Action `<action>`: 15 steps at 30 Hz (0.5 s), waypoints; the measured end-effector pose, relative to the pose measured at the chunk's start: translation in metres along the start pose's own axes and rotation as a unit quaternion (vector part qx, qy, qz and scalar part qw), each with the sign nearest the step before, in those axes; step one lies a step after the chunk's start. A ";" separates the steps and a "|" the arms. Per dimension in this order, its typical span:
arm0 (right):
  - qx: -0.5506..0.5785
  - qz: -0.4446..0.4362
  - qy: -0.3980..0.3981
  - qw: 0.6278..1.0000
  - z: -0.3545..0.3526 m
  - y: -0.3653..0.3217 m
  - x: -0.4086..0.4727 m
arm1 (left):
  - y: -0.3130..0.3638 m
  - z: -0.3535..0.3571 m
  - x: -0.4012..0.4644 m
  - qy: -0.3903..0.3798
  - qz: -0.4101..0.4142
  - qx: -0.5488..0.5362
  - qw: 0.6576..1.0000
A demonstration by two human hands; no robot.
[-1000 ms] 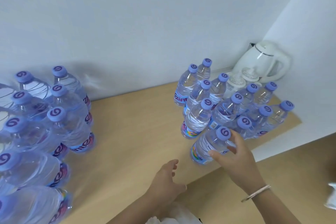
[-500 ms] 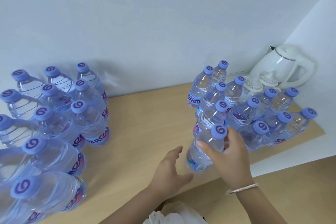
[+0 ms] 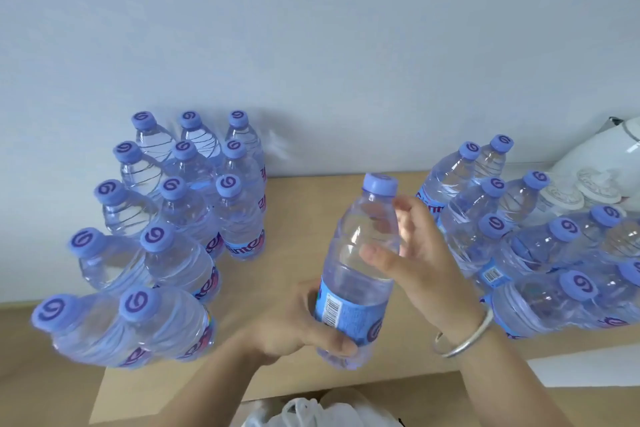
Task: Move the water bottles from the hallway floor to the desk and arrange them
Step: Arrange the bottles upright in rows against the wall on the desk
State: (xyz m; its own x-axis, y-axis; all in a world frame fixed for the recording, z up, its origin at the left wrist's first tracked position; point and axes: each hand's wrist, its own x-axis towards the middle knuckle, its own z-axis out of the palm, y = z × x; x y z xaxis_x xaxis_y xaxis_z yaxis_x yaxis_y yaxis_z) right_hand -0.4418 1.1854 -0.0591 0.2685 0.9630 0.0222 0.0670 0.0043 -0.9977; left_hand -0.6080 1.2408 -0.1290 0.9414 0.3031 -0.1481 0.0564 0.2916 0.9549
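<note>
**Bottle lifted off the worktop, now in both hands**

The clear plastic water bottle with a purple cap (image 3: 360, 263) is up above the pale wooden worktop (image 3: 294, 215), between the two standing groups; half a second ago it stood at the front of the right-hand cluster (image 3: 540, 246) under the right hand alone. The left hand (image 3: 304, 326), which hovered free before, now wraps its fingers round the bottle's blue-labelled base. The right hand (image 3: 426, 260) (silver bangle (image 3: 467, 336) at the wrist) has its fingers loosely curved against the bottle's upper body, thumb across the front. The left-hand cluster of bottles (image 3: 173, 229) sits closer to centre, as the view has swung left. A white electric kettle (image 3: 616, 152) shows at the right edge.
</note>
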 end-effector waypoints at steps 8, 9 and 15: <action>-0.036 0.021 -0.071 0.997 0.041 -0.009 0.027 | 0.003 -0.028 -0.037 -0.020 -0.052 -0.053 0.997; -0.067 0.017 -0.052 0.996 0.047 -0.008 0.028 | 0.001 -0.027 -0.040 0.030 -0.047 -0.026 0.998; -0.105 0.024 -0.084 0.991 0.073 -0.001 0.038 | -0.013 -0.025 -0.059 0.152 -0.039 -0.027 0.987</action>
State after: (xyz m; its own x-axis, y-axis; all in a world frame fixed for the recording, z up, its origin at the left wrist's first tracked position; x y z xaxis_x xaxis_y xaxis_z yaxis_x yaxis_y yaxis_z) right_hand -0.5014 1.2415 -0.0616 0.1135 0.9921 -0.0525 0.2612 -0.0808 -0.9619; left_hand -0.6722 1.2417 -0.1391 0.7910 0.5340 -0.2987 0.0987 0.3704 0.9236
